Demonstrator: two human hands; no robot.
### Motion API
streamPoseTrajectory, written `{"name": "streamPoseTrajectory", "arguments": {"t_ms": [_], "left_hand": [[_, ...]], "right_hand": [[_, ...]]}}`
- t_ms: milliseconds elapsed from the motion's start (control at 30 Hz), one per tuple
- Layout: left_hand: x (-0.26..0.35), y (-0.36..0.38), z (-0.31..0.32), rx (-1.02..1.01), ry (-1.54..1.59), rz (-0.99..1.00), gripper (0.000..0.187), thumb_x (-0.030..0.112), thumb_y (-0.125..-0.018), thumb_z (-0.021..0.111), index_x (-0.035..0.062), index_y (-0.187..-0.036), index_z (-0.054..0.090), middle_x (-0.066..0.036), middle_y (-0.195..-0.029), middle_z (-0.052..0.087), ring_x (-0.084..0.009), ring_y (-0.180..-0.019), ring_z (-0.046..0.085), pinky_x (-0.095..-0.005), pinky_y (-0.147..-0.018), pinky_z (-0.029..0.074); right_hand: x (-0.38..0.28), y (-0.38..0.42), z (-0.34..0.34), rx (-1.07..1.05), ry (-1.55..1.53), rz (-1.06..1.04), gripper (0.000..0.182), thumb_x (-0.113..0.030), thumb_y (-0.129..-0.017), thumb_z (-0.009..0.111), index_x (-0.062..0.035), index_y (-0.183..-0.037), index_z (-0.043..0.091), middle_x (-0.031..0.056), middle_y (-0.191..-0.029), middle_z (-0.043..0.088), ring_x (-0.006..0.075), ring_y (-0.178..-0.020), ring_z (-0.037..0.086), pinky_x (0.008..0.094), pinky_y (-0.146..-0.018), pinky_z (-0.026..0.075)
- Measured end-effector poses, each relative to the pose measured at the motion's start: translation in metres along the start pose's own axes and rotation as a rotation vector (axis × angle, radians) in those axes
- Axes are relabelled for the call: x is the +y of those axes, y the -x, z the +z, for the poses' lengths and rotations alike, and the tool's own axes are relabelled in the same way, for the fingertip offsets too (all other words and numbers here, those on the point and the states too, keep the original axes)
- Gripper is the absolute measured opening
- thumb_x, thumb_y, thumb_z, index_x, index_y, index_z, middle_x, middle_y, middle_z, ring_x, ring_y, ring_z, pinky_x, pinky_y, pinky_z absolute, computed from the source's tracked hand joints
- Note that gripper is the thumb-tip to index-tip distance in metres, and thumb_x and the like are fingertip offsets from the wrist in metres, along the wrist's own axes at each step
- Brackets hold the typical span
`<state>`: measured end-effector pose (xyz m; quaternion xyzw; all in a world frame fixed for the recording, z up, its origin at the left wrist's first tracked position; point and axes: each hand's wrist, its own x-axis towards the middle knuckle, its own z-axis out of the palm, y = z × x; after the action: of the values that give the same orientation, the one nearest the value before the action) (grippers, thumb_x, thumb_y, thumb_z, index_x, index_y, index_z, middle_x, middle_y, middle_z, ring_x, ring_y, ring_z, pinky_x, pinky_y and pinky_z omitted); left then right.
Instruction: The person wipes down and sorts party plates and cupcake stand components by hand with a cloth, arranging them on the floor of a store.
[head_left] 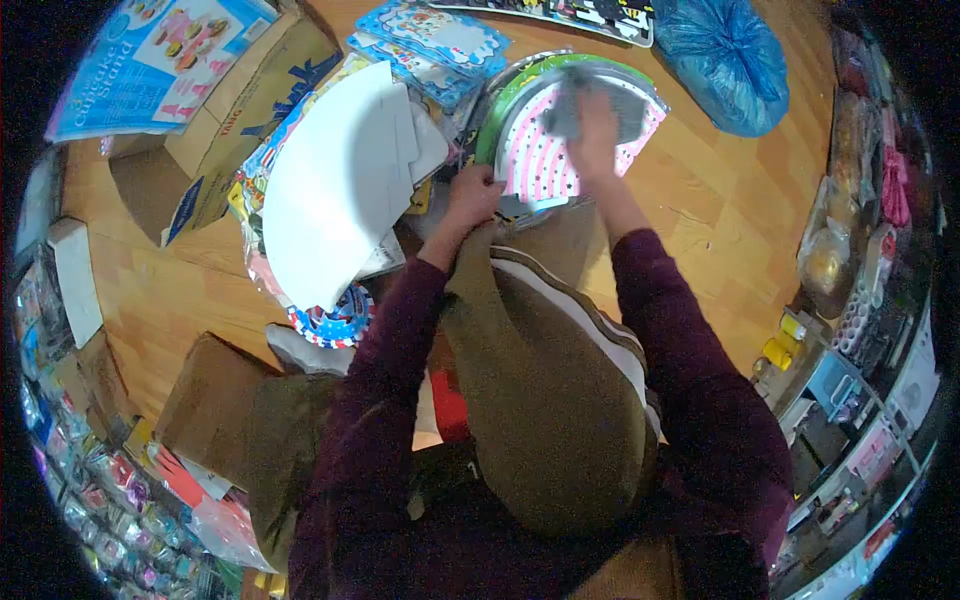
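A pink-and-white striped, fan-shaped card [530, 145] with dark stars lies on top of a stack of similar cards, ahead of my knees. Green and dark rims of other cards [487, 135] show behind it. My right hand [597, 135] presses a dark grey cloth [627, 112] on the striped card; both are smeared by motion. At the stack's lower left corner, my left hand [473, 197] has its fingers curled on the edge. Left of it lies a large plain white fan-shaped card [335, 190], on a pile of printed packs.
An open cardboard box [210, 130] holds a blue cupcake stand pack [165, 65]. Blue printed packs [430, 40], a tray of small items [560, 12] and a blue plastic bag [735, 65] lie at the far side. Stocked shelves [850, 400] line the right; packaged goods [110, 490] line the left.
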<state>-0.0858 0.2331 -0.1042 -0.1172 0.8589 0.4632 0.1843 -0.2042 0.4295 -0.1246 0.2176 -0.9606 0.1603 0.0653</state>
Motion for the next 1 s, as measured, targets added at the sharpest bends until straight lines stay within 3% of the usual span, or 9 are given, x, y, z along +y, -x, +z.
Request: {"name": "streamPoseTrajectory", "arguments": {"t_ms": [67,167,233,267,467,667,833,900,1000], "left_hand": [[0.001,-0.001,-0.003,-0.103,0.155,-0.206,0.028,0.027,-0.068,0.057,0.0004,-0.078,0.058,-0.02,-0.082,0.057,-0.0342,-0.078,0.055,-0.0399,-0.07,0.043],[0.006,0.014,-0.01,0.054,0.057,-0.024,0.025,0.024,-0.069,0.056,0.002,-0.08,0.058,-0.019,-0.084,0.057,-0.0342,-0.077,0.055,-0.0406,-0.067,0.043],[0.011,0.023,-0.019,0.137,0.013,0.053,0.023,0.023,-0.07,0.056,0.0028,-0.081,0.057,-0.018,-0.084,0.057,-0.0342,-0.077,0.055,-0.0409,-0.065,0.043],[0.023,0.028,-0.031,0.099,0.022,0.081,0.019,0.021,-0.071,0.055,0.0046,-0.081,0.057,-0.016,-0.085,0.057,-0.0342,-0.076,0.055,-0.041,-0.064,0.043],[0.066,0.053,-0.084,0.286,-0.094,0.336,0.01,0.013,-0.075,0.052,0.009,-0.084,0.056,-0.011,-0.078,0.056,-0.0322,-0.069,0.055,-0.0393,-0.057,0.043],[0.058,0.079,-0.098,0.44,-0.466,0.383,0.023,0.006,-0.066,0.057,0.0117,-0.088,0.057,-0.007,-0.071,0.052,-0.025,-0.063,0.054,-0.0349,-0.051,0.043],[0.046,0.075,-0.08,0.452,-0.458,0.69,0.026,0.006,-0.061,0.054,0.0093,-0.087,0.057,-0.003,-0.065,0.044,-0.0188,-0.061,0.05,-0.0298,-0.05,0.043],[0.041,0.072,-0.072,0.461,-0.445,0.687,0.025,0.007,-0.061,0.054,0.0091,-0.086,0.057,-0.003,-0.066,0.044,-0.0189,-0.063,0.05,-0.03,-0.052,0.043],[0.041,0.066,-0.071,0.476,-0.467,0.655,0.024,0.007,-0.061,0.054,0.0089,-0.085,0.057,-0.003,-0.069,0.046,-0.0193,-0.069,0.05,-0.0307,-0.054,0.043]], "right_hand": [[0.05,-0.01,0.005,0.16,-0.066,0.141,0.049,-0.011,-0.07,0.049,-0.0017,-0.117,0.041,0.0248,-0.114,0.044,0.0402,-0.108,0.039,0.0444,-0.09,0.031],[0.122,-0.017,-0.008,-0.12,0.059,0.493,0.037,-0.013,-0.075,0.047,0.0002,-0.11,0.048,0.0224,-0.106,0.051,0.036,-0.099,0.048,0.0389,-0.084,0.038],[0.137,-0.017,-0.028,0.062,-0.351,0.567,0.03,-0.013,-0.079,0.046,0.0008,-0.106,0.051,0.016,-0.1,0.055,0.0268,-0.089,0.053,0.0354,-0.078,0.042],[0.133,-0.01,-0.037,0.356,-0.732,0.555,0.027,-0.012,-0.081,0.045,0.0016,-0.102,0.052,0.0125,-0.097,0.056,0.0206,-0.082,0.056,0.0331,-0.073,0.045],[0.071,0.012,-0.104,0.723,-1.059,0.855,0.025,-0.011,-0.08,0.05,0.0009,-0.102,0.053,0.0079,-0.094,0.056,0.0162,-0.08,0.055,0.0285,-0.071,0.045],[0.033,-0.003,-0.146,0.777,-1.121,0.672,0.026,-0.01,-0.082,0.047,0.0005,-0.105,0.052,0.0077,-0.098,0.055,0.0164,-0.088,0.052,0.0291,-0.077,0.041],[-0.019,-0.016,-0.192,0.788,-1.015,0.491,0.027,-0.011,-0.08,0.048,0.001,-0.103,0.052,0.0109,-0.099,0.056,0.0205,-0.089,0.053,0.0308,-0.078,0.041],[-0.02,-0.004,-0.191,0.482,-0.311,0.05,0.029,-0.009,-0.074,0.048,0.0023,-0.101,0.052,0.0161,-0.097,0.056,0.0268,-0.09,0.053,0.0321,-0.079,0.04],[-0.032,-0.001,-0.18,0.233,-0.471,0.108,0.033,-0.006,-0.068,0.048,0.0019,-0.1,0.052,0.0195,-0.094,0.055,0.0315,-0.089,0.053,0.0334,-0.081,0.039]]}}
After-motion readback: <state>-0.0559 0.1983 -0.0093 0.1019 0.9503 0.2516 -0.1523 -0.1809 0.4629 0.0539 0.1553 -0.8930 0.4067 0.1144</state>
